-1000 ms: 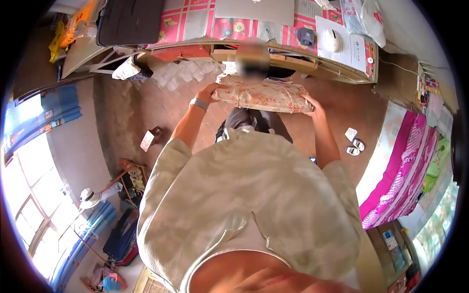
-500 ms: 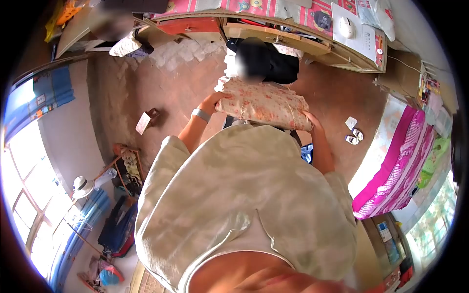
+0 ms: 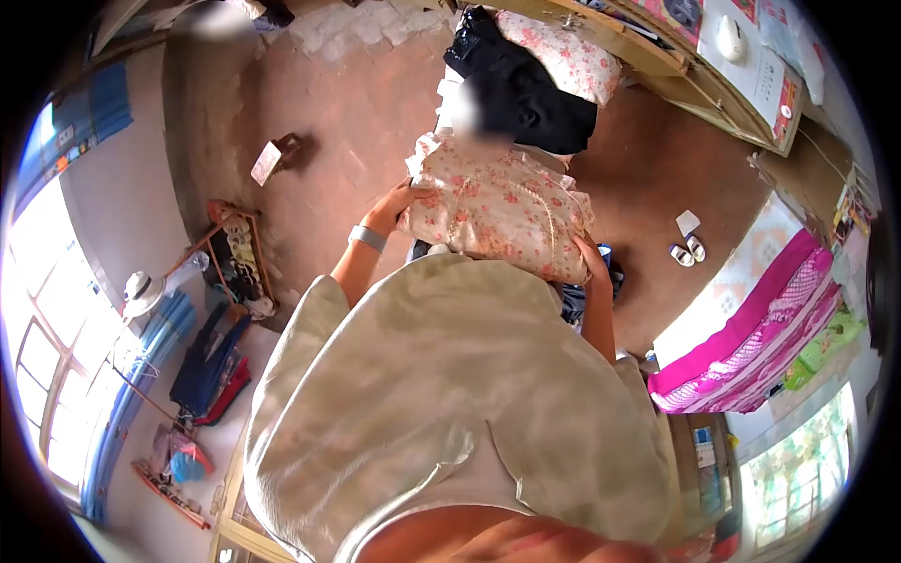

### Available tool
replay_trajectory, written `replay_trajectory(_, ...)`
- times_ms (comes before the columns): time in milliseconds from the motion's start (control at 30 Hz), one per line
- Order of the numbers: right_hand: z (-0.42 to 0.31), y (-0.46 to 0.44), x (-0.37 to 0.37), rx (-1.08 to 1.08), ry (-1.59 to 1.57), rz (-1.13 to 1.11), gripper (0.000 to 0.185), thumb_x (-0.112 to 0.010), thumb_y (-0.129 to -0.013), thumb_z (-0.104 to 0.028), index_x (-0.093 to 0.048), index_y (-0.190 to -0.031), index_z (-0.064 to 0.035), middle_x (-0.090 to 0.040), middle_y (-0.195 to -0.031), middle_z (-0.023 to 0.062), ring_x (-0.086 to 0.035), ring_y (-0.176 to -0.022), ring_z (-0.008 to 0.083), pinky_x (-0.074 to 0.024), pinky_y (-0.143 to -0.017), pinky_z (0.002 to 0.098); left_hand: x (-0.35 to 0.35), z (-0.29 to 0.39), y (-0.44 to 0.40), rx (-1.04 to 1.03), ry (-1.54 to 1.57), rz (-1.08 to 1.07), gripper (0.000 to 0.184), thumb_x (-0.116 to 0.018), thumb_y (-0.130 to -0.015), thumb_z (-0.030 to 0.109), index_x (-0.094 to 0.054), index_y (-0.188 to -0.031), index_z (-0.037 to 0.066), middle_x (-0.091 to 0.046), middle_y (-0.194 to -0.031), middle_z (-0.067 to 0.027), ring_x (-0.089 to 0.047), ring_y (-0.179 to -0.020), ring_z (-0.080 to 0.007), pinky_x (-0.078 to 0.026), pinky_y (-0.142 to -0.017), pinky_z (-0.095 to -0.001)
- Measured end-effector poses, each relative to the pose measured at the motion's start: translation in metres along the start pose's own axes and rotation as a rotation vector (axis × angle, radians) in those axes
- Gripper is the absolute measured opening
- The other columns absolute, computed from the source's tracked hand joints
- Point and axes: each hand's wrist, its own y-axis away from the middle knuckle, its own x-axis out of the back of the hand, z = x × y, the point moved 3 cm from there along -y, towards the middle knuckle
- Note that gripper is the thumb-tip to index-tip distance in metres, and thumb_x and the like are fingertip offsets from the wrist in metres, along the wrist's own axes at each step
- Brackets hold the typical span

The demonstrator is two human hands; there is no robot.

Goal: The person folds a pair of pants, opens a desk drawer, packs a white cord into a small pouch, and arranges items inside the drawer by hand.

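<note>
Above reddish floor, left fingers and right fingers grip a floral bundle, seemingly folded, not yet laid down, black clothing beyond them.

- Left hand: open floor outward, up to small box-like object.
- Right hand: dark blue item nearby; floor outward, then slippers, magenta bedding.
- Ahead of floral bundle: black garment, floral pillow in way.
- Upper right: desk blocks.
</note>
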Motion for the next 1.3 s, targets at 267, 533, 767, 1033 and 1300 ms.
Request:
replay_trajectory(267, -0.071, -0.027, -0.010, -0.152, 1.132, 0.259, 0.057, -0.067, -0.088, -0.038, -0.057, -0.128, 0.0004, -0.068, -0.111, 0.0188, -0.065, -0.102, 0.0284, -0.0503, -0.087, 0.0382, 0.045, 0.049, -0.059, -0.341, -1.524, 0.403, 0.037, -0.059, -0.089, 0.036, -0.070, -0.096, 0.001, -0.070, -0.086, -0.0209, -0.069, -0.079, -0.0358, -0.056, -0.068, -0.0410)
replay_trajectory(533, -0.150, -0.239, -0.143, 0.795, 1.251, -0.029, 0.027, -0.066, -0.088, -0.011, -0.058, -0.113, -0.0075, -0.065, -0.103, 0.0137, -0.063, -0.100, 0.0332, -0.0515, -0.083, 0.0406, 0.023, 0.086, -0.238, -0.357, -1.139, 0.385, 0.043, -0.062, -0.088, 0.039, -0.066, -0.102, -0.001, -0.068, -0.100, -0.0231, -0.066, -0.095, -0.0381, -0.053, -0.080, -0.0433)
replay_trajectory(767, -0.206, -0.365, -0.247, 1.145, 1.724, 0.104, 0.058, -0.060, -0.081, 0.004, -0.052, -0.132, -0.0226, -0.046, -0.139, 0.0102, -0.048, -0.123, 0.0364, -0.0452, -0.099, 0.0447, -0.006, 0.064, -0.343, -0.503, -0.290, 0.604, 0.039, -0.079, -0.070, 0.016, -0.062, -0.101, 0.001, -0.068, -0.091, -0.0157, -0.065, -0.086, -0.0321, -0.052, -0.079, -0.0395)
replay_trajectory(1033, -0.216, -0.335, -0.192, 0.707, 1.993, 0.222, 0.017, -0.060, -0.083, -0.010, -0.057, -0.100, -0.0129, -0.057, -0.116, 0.0097, -0.055, -0.110, 0.0362, -0.0474, -0.089, 0.0473, -0.058, 0.044, -0.272, -0.799, -0.822, 0.505, 0.013, -0.057, -0.083, 0.009, -0.055, -0.095, 0.008, -0.064, -0.086, -0.0203, -0.060, -0.083, -0.0431, -0.049, -0.073, -0.0532)
replay_trajectory(1300, -0.207, -0.174, -0.085, 0.605, 2.091, 0.029, 0.012, -0.066, -0.078, -0.009, -0.068, -0.089, -0.0123, -0.055, -0.102, 0.0120, -0.053, -0.105, 0.0313, -0.0435, -0.090, 0.0470, -0.119, 0.024, -0.185, -0.701, -1.571, -0.036, 0.018, -0.055, -0.086, 0.015, -0.061, -0.100, 0.005, -0.066, -0.081, -0.0187, -0.067, -0.074, -0.0361, -0.053, -0.062, -0.0473)
